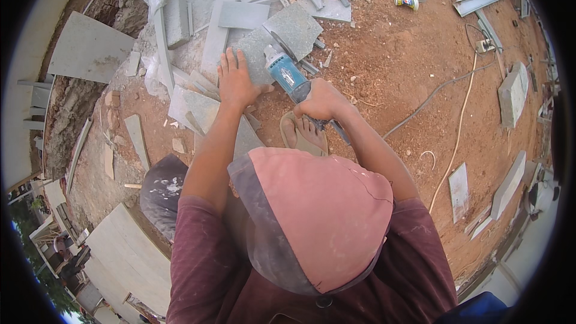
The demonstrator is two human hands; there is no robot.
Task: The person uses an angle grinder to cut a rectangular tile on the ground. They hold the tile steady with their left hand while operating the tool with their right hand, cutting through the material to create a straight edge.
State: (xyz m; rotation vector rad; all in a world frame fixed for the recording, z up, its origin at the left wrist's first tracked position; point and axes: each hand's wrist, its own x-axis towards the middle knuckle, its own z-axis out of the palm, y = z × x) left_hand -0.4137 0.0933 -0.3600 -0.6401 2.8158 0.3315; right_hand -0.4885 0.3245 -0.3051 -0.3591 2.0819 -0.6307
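My right hand (322, 101) is wrapped round the body of a blue angle grinder (285, 72). The grinder's thin disc meets a grey stone slab (293, 29) just ahead of it, and the slab's far right corner looks chipped. With fingers stretched out and spread, my left hand (236, 81) lies over the near left part of the grey slabs, holding nothing. The slab's near edge lies partly under the left hand. Whether the disc is spinning cannot be seen.
My sandalled foot (305, 136) is close below the grinder. Offcuts and slabs (243, 15) lie beyond and to the left. A grey cable (420, 105) runs right to a white socket block (485, 45). A small can (407, 2) lies on the reddish soil.
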